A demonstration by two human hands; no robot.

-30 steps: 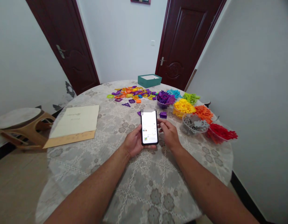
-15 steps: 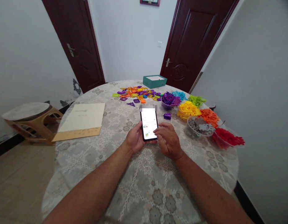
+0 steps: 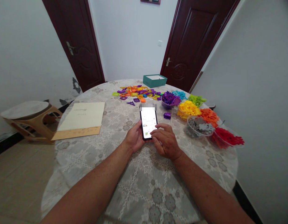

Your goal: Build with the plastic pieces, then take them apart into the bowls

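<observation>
A black-edged smartphone (image 3: 148,121) with a bright white screen is held upright-tilted over the table. My left hand (image 3: 134,137) grips its lower left side, with the thumb along the edge and the other fingers mostly hidden behind it. My right hand (image 3: 166,141) hovers at the phone's lower right, fingers loosely bent and apart, with fingertips over the lower screen; whether they touch the glass I cannot tell. Just beyond the phone on the right lies a small purple plastic piece (image 3: 167,116).
A round table with a patterned cloth (image 3: 125,193) carries a heap of mixed plastic pieces (image 3: 136,92) and a green box (image 3: 154,81) at the back. On the right stand tubs of purple (image 3: 170,99), yellow (image 3: 189,109), grey (image 3: 200,125) and red pieces (image 3: 228,137). Paper (image 3: 83,116) lies left; a stool (image 3: 29,116) stands beyond.
My right hand has shifted slightly left, its fingertips now further over the lower screen. The left hand and phone have stayed almost still.
</observation>
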